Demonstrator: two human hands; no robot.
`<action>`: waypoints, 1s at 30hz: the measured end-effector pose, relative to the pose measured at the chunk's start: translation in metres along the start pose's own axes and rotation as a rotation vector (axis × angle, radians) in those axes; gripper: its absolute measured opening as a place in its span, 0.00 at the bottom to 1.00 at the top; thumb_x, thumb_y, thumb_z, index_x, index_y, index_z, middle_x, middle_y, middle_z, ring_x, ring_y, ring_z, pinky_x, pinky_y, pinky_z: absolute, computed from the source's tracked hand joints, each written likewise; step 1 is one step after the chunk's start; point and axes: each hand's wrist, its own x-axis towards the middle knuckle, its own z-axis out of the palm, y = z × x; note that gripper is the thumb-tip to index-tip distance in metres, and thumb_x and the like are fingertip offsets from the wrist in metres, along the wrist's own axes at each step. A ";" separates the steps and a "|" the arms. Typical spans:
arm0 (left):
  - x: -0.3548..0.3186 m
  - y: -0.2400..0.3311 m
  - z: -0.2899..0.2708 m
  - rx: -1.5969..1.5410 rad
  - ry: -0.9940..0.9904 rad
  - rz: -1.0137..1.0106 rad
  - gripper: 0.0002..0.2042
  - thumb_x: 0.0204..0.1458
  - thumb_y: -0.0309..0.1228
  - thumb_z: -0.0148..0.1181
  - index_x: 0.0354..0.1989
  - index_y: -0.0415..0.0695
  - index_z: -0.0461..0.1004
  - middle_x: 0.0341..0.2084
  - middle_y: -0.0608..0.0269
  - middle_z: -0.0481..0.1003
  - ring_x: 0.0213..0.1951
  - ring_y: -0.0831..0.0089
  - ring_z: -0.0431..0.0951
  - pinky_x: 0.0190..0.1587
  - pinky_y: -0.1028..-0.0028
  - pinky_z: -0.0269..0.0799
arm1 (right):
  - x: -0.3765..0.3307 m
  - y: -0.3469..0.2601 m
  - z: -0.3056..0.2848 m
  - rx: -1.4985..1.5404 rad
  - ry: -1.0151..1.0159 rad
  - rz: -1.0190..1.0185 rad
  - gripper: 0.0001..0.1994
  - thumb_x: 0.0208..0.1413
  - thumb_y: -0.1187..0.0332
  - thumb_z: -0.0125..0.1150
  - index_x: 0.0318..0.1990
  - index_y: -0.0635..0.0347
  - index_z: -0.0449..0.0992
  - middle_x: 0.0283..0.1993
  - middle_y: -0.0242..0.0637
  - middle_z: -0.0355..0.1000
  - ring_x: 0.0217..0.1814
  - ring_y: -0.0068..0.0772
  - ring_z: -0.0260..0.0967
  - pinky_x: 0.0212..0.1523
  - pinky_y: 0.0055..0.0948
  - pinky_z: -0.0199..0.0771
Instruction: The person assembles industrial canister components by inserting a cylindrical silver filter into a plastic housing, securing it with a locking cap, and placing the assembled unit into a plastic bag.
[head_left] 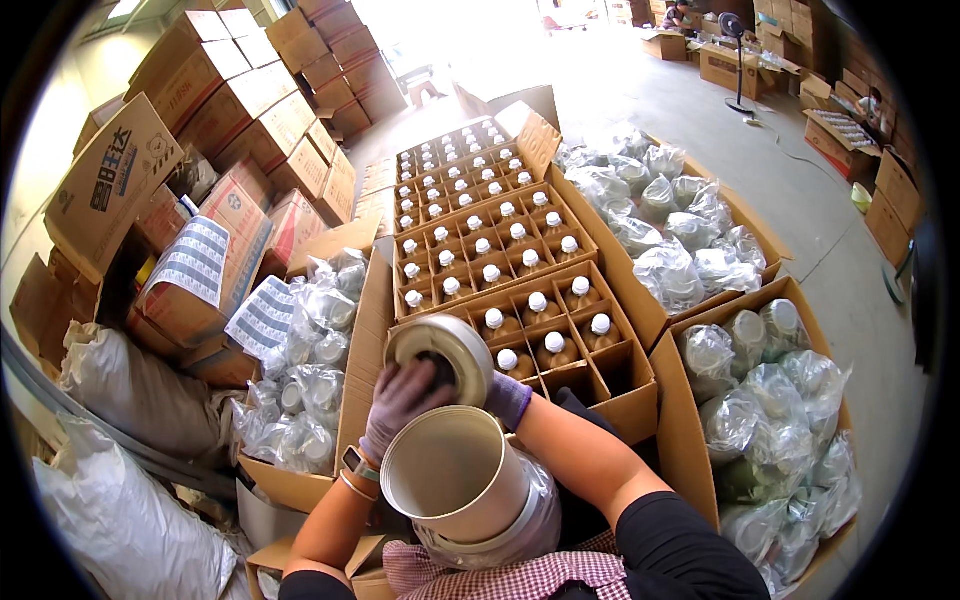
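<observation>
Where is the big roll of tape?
In the head view, the tape roll is at the middle, gripped by both gloved hands, left hand and right hand, just above the white tub.

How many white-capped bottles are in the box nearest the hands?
6 bottles: three in the carton's back row, three in the next row; the roll may hide more.

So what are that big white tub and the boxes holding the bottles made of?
The white tub looks like smooth, matte plastic: even colour, thin rounded rim, though that is uncertain. The boxes look like brown corrugated cardboard, with folded flaps and dividers between the brown bottles.
</observation>
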 end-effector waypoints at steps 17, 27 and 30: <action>-0.003 -0.015 0.012 -1.354 0.168 -0.875 0.23 0.69 0.41 0.54 0.66 0.40 0.67 0.61 0.54 0.71 0.62 0.58 0.73 0.68 0.55 0.68 | 0.016 -0.034 0.018 0.827 0.399 0.892 0.23 0.69 0.45 0.55 0.55 0.54 0.77 0.43 0.31 0.80 0.37 0.28 0.79 0.39 0.35 0.83; 0.005 -0.008 0.020 -1.299 -0.056 -0.961 0.25 0.67 0.40 0.59 0.67 0.38 0.68 0.63 0.54 0.72 0.62 0.62 0.75 0.65 0.59 0.69 | 0.006 0.008 0.019 0.089 0.136 0.542 0.29 0.63 0.46 0.62 0.63 0.55 0.70 0.49 0.50 0.79 0.49 0.46 0.78 0.49 0.42 0.79; -0.006 0.004 0.020 -1.412 0.140 -0.867 0.27 0.67 0.41 0.59 0.69 0.38 0.65 0.65 0.51 0.70 0.62 0.61 0.75 0.62 0.61 0.73 | -0.004 0.031 0.000 0.365 0.220 0.744 0.23 0.70 0.47 0.56 0.61 0.52 0.71 0.47 0.38 0.80 0.45 0.27 0.77 0.46 0.32 0.79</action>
